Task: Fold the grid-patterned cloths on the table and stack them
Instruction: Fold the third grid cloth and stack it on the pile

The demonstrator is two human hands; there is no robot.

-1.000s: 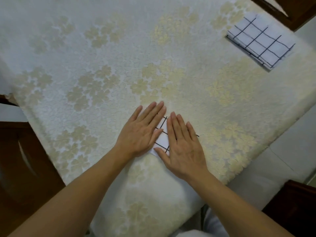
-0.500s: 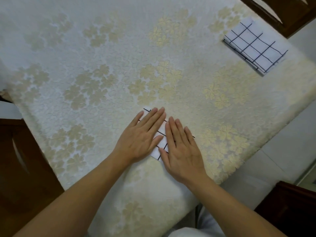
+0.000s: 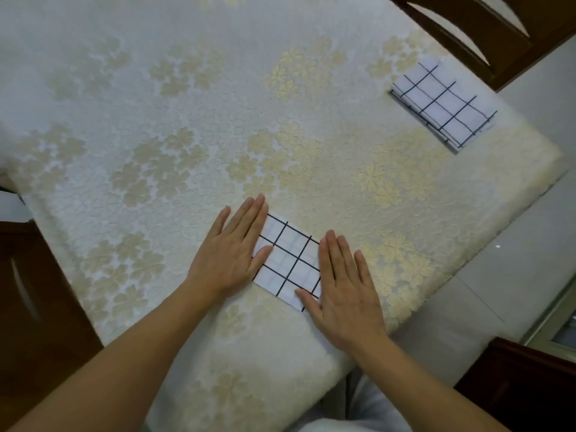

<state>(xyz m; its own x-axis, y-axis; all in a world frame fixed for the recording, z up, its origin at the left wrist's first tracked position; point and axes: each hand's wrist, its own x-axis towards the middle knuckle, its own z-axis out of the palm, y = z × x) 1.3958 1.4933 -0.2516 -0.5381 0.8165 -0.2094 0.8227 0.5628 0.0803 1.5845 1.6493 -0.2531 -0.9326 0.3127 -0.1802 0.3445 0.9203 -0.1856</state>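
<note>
A wide bench (image 3: 156,120), covered in a pale cloth with a gold flower pattern, fills the view from above, with a dark wooden chair (image 3: 486,32) at its far right corner. Near that corner lies one folded grid-patterned cloth (image 3: 442,104), white with black lines, its layered edges showing. Well apart from it, close to the bench's near edge, lies a second folded cloth (image 3: 288,260), a small flat rectangle. A second ago the person's two hands lay side by side on top of it and hid nearly all of it; they have since slid apart to its two ends, so the grid between them is now in plain view. The left hand (image 3: 230,254) lies flat on the left end and the right hand (image 3: 343,288) flat along the right end, fingers straight, pressing down and grasping nothing. This looks like a smoothing stroke that finishes the fold, so the cloth seems ready to stack on the far one.
</note>
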